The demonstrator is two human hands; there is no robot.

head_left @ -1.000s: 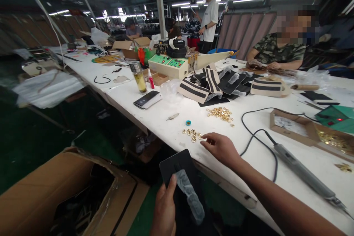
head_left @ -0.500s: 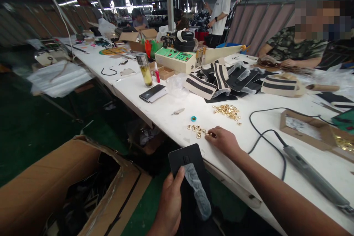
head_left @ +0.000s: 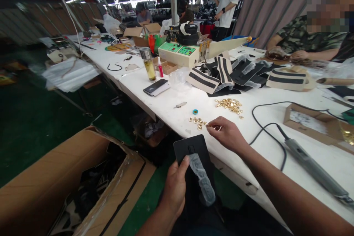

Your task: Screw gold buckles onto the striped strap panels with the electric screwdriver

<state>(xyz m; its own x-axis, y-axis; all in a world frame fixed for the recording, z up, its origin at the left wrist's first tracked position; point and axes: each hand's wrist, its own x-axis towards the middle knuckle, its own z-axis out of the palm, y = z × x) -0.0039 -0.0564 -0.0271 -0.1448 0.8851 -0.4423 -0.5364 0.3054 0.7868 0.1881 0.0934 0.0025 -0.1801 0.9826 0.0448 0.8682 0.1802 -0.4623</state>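
Observation:
My left hand (head_left: pixel 174 188) grips a black flat panel (head_left: pixel 197 143) below the table edge, thumb on top. A crumpled clear plastic sleeve (head_left: pixel 201 177) runs down the panel from a small slot near its top. At the table's near edge my right hand (head_left: pixel 225 132) pinches a small gold metal ring (head_left: pixel 207 125) between thumb and fingertips. Loose gold rings (head_left: pixel 198 121) lie just left of these fingertips, beside a small blue round piece (head_left: pixel 195 111). Farther back is a larger heap of gold hardware (head_left: pixel 229 105).
Striped and black panels (head_left: pixel 203 80) are piled behind the hardware. A grey corded tool (head_left: pixel 315 169) and a cardboard tray (head_left: pixel 309 121) lie right. A glass bottle (head_left: pixel 150 69) and a control box (head_left: pixel 179 54) stand farther back. An open carton (head_left: pixel 49 177) fills the lower left.
My right hand has lifted slightly off the tabletop with the gold ring in its fingertips. My left hand still holds the panel. The whole view has shifted a little.

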